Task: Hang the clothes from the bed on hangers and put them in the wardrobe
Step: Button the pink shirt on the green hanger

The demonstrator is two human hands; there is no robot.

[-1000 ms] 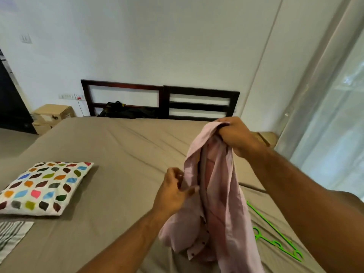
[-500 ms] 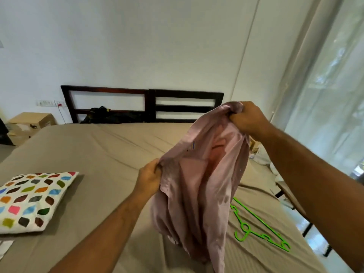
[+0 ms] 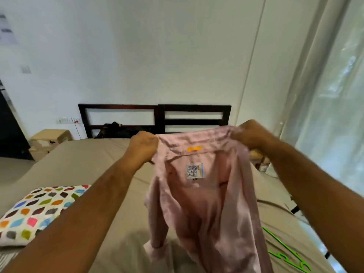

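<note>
Closest to the camera, at the bottom right, a green hanger lies flat on the bed, just beside the hanging tail of the pink shirt. On the bottom left there's a corner of striped cloth, and next to it a white pillow covered in multicoloured leaf-shaped patches.

The shirt is up off the bed, held in the air over the taupe sheet, with the inside of the collar facing the camera and the rest drooping down in folds. The left hand has its fingers curled tight, pinching one end of the collar. The right hand does the same at the other end, so the collar is stretched between them.

Label stuff: a small orange tag sits on the collar band, but I can't read it. Below it is a white label with dark print and a blue and yellow stripe down its right edge. The top line looks like "INDIAN"; the lines under it are too smeared to read.

Further back there's a dark wooden headboard with a dark bundle at its foot, then a cardboard box and a switch strip on the white wall. A sheer curtain hangs on the right.
</note>
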